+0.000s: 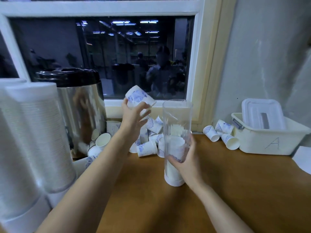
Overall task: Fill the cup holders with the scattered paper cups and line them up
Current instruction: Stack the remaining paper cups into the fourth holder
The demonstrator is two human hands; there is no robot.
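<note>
Cup holder (177,118), centre: clear glossy plastic tube, opaque white base.
Paper cup (139,96), above centre: matt white paper, blue print.
Table (218,174), lower right: smooth brown wood-look top, soft sheen.
Urn (80,105), left: polished, mirror-bright metal.
Lid (67,76), upper left: glossy black plastic.
Bin (269,142), right edge: smooth off-white plastic, dull.
Wall (260,56), upper right: rough matt grey paint, scuffed.

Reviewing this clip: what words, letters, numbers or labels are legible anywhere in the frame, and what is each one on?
"A": handwritten on the front wall of the cream bin at the right.
Scattered paper cups: blue print, any wording too small and blurred to read.
Raised cup in the left hand: blue pattern, nothing legible.
Clear cup holder and metal urn: no text seen.
</note>
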